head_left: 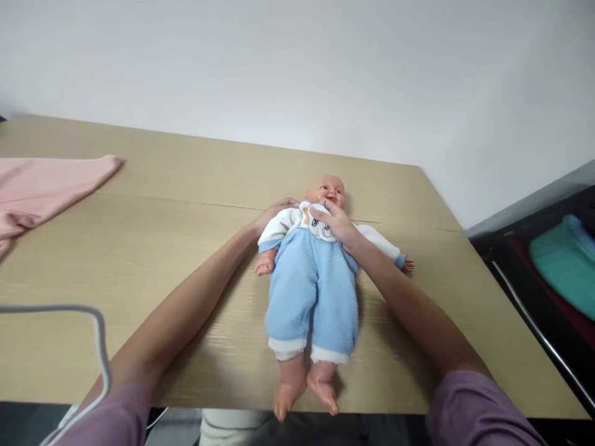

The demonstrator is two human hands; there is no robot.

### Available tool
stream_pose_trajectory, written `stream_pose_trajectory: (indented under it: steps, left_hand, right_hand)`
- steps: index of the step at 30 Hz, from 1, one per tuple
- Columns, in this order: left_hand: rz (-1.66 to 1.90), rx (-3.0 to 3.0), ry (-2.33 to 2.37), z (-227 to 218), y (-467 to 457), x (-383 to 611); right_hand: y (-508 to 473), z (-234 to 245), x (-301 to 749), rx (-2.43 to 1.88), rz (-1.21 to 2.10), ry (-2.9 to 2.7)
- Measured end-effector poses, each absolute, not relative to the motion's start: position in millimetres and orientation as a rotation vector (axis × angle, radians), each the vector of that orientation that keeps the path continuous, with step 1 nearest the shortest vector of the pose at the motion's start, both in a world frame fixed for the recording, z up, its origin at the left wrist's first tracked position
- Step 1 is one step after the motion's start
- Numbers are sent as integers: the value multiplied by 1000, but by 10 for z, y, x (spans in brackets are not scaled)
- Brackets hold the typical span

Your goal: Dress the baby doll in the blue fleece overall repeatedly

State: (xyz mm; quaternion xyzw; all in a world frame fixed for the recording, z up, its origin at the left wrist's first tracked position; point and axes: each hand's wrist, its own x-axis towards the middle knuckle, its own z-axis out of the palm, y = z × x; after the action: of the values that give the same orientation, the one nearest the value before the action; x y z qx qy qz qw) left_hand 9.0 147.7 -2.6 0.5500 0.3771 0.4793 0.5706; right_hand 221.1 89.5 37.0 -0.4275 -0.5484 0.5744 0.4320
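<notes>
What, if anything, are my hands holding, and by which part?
The doll: left hand at its shoulder, right hand on its chest. Whether either actually grips cannot be told.

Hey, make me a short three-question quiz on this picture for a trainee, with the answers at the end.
1. True or false: the doll lies on its back on the table.
2. Multiple choice: where is the pink cloth?
A) Under the doll
B) Over the doll's feet
C) On the left part of the table, apart from the doll
3. Fill in the blank: the right hand is on the doll's ____.

Key:
1. True
2. C
3. Chest
</notes>
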Motion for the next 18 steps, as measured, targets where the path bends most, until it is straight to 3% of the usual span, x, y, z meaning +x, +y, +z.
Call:
stream_pose_trajectory:
  steps: [11, 18]
  left_hand:
    - [962, 1323, 840, 38, 1424, 45]
    - [733, 1567, 893, 230, 1351, -261]
  right_hand:
    - [842, 335, 2280, -1039, 1440, -1350]
    - [821, 803, 2805, -1363, 1013, -2156]
